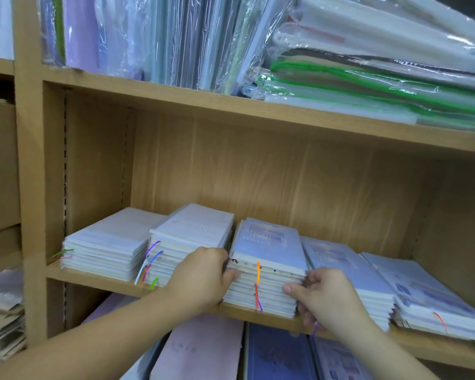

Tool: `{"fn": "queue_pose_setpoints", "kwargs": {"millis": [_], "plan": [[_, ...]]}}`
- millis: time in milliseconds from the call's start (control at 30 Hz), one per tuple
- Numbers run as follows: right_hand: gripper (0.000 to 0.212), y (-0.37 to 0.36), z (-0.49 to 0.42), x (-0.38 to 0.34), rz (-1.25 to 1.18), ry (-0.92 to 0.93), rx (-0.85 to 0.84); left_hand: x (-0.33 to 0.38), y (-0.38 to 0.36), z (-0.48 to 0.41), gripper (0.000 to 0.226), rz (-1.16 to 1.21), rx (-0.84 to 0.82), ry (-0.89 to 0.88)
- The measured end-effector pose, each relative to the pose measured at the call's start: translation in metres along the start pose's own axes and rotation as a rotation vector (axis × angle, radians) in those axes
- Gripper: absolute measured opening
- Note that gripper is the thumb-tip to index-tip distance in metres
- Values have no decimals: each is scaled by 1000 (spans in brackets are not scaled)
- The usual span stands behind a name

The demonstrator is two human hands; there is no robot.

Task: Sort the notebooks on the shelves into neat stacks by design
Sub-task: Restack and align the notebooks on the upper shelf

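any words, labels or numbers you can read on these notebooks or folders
No text here can be read.
Top notebook of the held stack: pale print on its blue cover, blurred.
White notebook left of it: faint print, blurred.
Rightmost stack: printed block on the cover, blurred.
Pink notebook below: faint marks, too blurred.
Plastic-wrapped folders above: no legible label.

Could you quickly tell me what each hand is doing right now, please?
Left hand: grips the left side of the middle notebook stack.
Right hand: grips the same stack's right side, thumb on its front edge.
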State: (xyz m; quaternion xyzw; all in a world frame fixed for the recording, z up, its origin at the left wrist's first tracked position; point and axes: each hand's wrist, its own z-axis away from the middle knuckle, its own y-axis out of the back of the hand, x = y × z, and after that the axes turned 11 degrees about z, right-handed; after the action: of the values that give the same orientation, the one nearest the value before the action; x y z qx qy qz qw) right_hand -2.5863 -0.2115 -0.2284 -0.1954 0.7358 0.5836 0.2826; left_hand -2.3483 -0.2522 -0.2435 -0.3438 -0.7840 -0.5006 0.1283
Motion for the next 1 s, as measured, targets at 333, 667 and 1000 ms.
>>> {"fn": "queue_pose_setpoints", "kwargs": {"millis": [333,667,1000], "plan": [[32,-2,6,-3,-34,3,45,3,-5,3,36,42,67,42],[43,13,2,3,188,151,-81,10,11,4,40,-153,-21,-53],[40,15,-4,-1,253,147,-150,18,9,3,34,-185,-57,-11]]}}
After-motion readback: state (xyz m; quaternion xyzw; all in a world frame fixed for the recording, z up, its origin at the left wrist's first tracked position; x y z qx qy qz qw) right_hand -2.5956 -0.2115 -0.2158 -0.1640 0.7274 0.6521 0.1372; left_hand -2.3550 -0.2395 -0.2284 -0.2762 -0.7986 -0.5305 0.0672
